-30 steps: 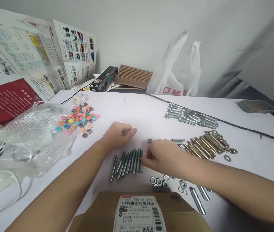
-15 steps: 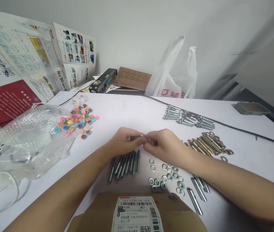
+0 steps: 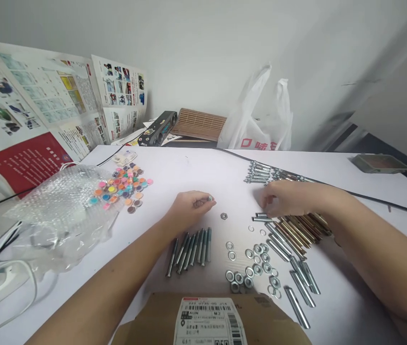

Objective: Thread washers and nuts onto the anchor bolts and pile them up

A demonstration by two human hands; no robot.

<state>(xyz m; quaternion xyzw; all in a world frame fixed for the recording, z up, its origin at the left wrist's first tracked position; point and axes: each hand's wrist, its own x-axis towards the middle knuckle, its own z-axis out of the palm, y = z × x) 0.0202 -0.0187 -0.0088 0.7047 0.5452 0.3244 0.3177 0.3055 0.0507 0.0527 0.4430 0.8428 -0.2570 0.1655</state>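
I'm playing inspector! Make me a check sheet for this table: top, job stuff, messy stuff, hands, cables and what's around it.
Surface: white tabletop, in view between the piles.
Job's things: long bolts side by side; loose nuts and rings; silver tubes; golden bolts.
Clutter: bubble wrap, coloured discs.
Left hand: pinching a small metal piece.
Right hand: by the silver tubes; grip unclear.
Cables: black one at back right; white one at left.
Surroundings: plastic bag, printed sheets.
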